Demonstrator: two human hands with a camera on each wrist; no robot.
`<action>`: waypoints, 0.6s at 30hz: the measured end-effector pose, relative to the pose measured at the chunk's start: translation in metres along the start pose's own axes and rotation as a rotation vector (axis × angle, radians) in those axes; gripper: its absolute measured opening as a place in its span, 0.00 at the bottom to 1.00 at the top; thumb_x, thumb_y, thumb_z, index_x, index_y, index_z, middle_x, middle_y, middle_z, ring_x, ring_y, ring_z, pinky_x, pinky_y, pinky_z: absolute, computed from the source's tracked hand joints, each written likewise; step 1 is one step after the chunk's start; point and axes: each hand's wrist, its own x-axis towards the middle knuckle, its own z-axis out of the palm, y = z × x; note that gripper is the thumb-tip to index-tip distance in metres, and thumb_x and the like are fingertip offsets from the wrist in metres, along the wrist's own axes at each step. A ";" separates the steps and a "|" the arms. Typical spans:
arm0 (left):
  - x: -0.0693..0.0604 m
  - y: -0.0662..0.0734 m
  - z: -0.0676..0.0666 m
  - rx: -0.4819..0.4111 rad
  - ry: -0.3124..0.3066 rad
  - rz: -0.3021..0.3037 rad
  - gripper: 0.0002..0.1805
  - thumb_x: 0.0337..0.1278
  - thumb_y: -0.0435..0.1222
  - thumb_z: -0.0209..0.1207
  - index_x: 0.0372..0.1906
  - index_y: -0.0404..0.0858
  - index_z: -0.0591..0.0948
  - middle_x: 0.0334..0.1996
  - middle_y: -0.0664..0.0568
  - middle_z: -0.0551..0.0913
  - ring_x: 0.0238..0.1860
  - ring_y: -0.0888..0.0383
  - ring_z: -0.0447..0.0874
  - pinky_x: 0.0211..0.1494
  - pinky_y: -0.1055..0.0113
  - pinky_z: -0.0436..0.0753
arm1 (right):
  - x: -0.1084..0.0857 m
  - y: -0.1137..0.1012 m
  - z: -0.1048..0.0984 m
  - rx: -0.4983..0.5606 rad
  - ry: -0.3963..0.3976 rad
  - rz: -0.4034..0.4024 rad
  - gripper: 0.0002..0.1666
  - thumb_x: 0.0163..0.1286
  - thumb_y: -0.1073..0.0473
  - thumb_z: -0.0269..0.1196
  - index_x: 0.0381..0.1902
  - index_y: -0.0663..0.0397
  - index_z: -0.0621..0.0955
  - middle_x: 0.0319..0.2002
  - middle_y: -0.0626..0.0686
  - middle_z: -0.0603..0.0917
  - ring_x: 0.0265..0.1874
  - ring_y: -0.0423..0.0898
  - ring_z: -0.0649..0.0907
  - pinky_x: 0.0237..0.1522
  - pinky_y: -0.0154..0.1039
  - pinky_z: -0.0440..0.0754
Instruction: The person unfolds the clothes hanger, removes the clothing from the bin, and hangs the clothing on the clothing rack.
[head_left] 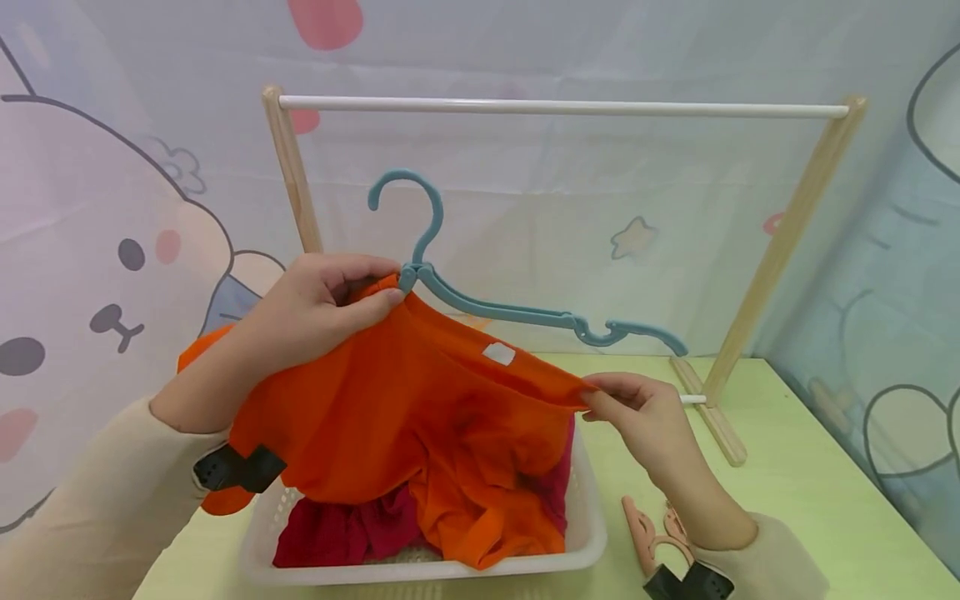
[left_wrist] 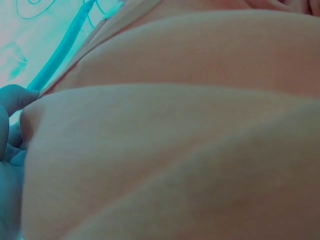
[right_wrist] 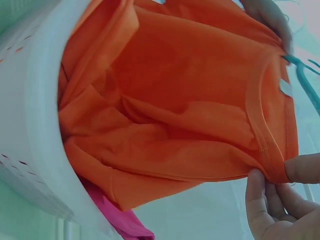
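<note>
An orange garment (head_left: 360, 408) hangs stretched between both hands, its lower part lying over a white basket. The left hand (head_left: 307, 312) pinches its collar and the blue hanger (head_left: 495, 310) just below the hook. One hanger arm is outside the cloth, above the neckline; the other is hidden by the garment. The right hand (head_left: 645, 421) pinches the other end of the neckline, beyond a white label (head_left: 498, 353). In the right wrist view, thumb and fingers of the right hand (right_wrist: 285, 205) grip the collar edge. Orange cloth (left_wrist: 150, 150) fills most of the left wrist view.
The white basket (head_left: 592, 533) holds dark red cloth (head_left: 345, 529). Behind stands a rack with a white rail (head_left: 562, 107) and wooden posts. A pink folded hanger (head_left: 641, 533) lies on the table (head_left: 810, 475) near the right forearm.
</note>
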 end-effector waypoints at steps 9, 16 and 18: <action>-0.022 -0.014 0.004 0.013 0.005 0.139 0.11 0.59 0.24 0.58 0.46 0.33 0.83 0.34 0.51 0.78 0.22 0.60 0.69 0.22 0.71 0.71 | -0.001 0.005 -0.017 0.118 -0.025 -0.050 0.10 0.70 0.62 0.60 0.45 0.60 0.83 0.33 0.37 0.85 0.31 0.41 0.85 0.46 0.29 0.80; -0.033 -0.026 0.008 0.036 0.025 0.253 0.14 0.55 0.20 0.59 0.43 0.35 0.84 0.31 0.54 0.79 0.23 0.62 0.70 0.22 0.72 0.71 | -0.002 0.006 -0.024 0.027 -0.017 -0.076 0.17 0.69 0.64 0.61 0.50 0.73 0.79 0.30 0.38 0.86 0.31 0.40 0.85 0.46 0.30 0.80; -0.034 -0.028 0.008 0.034 0.033 0.284 0.14 0.53 0.19 0.59 0.42 0.36 0.84 0.31 0.55 0.79 0.24 0.63 0.69 0.22 0.72 0.71 | -0.002 0.006 -0.027 0.011 -0.024 -0.072 0.17 0.69 0.64 0.61 0.50 0.73 0.79 0.30 0.37 0.85 0.31 0.40 0.85 0.46 0.29 0.79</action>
